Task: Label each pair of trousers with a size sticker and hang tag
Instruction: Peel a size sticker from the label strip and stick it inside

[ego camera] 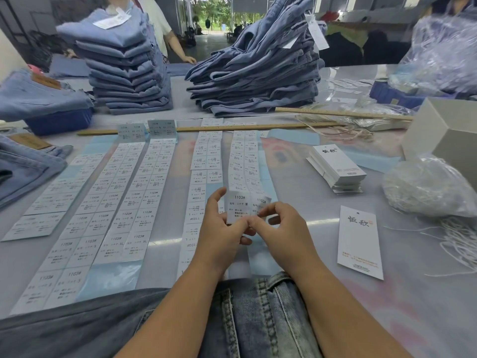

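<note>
- Sticker (238, 206), marked 1103# M, is at the near end of a sticker strip (244, 161) that runs away from the person along the counter (309, 192); both hands lift that end.
- Left hand (222, 228) pinches the sticker's lower left edge, thumb up its side.
- Right hand (280, 226) pinches the neighbouring sticker's lower corner, fingers curled, apparently peeling.
- Hang tag (360, 241) lies flat just right of the right hand, the nearer hand, long axis pointing away.
- Trousers (258, 319) lie at the counter's near edge under both forearms.
- Tag stack (338, 167) sits further right; folded piles (258, 81) beyond.
</note>
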{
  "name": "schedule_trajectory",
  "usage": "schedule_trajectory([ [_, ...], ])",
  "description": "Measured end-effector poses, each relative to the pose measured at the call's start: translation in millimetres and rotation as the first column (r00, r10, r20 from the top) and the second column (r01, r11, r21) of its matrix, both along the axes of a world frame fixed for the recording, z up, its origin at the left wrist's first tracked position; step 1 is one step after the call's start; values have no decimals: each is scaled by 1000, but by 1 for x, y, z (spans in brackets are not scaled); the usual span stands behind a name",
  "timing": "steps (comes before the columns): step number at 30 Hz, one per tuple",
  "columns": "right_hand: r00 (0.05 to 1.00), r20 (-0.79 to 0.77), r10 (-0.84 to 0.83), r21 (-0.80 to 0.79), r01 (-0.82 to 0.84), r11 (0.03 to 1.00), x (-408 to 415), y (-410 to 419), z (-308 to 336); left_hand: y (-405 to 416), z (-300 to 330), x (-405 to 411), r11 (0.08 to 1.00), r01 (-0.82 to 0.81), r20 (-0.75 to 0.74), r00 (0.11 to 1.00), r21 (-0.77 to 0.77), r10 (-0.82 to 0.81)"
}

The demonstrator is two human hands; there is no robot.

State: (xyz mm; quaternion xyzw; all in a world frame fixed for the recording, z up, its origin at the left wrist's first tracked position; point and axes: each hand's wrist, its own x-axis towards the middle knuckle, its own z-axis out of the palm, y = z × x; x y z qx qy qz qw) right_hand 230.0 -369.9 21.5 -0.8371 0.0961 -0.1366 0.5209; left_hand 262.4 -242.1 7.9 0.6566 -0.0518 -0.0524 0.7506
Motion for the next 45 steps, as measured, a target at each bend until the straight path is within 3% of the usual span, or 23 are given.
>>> schedule_trajectory([
  [7, 999, 24, 49, -163, -45, 986, 0, 1, 1, 1, 4, 0, 993, 76, -60, 995, -91, -81],
  [13, 999, 44, -15, -395, 31, 918, -2, 3, 4, -1, 3, -2, 994, 106, -26, 994, -16, -106],
  [23, 993, -95, -67, -623, -7, 782, -6, 6, 14, -2, 4, -4, 988, 151, -16, 988, 37, -151],
  [31, 980, -200, -11, -554, -104, 826, -7, 4, 16, -1, 5, -4, 976, 215, -38, 976, -21, -216],
  [41, 981, -189, -30, -621, -96, 778, -7, 4, 14, -1, 6, -6, 969, 245, -13, 969, -18, -246],
  [43, 986, -163, -30, -509, -58, 859, -6, 2, 11, 0, 6, -6, 977, 214, -15, 977, -24, -215],
  [45, 991, -128, -48, -268, 12, 963, -5, -1, 9, 0, 6, -5, 985, 174, -8, 985, -6, -175],
])
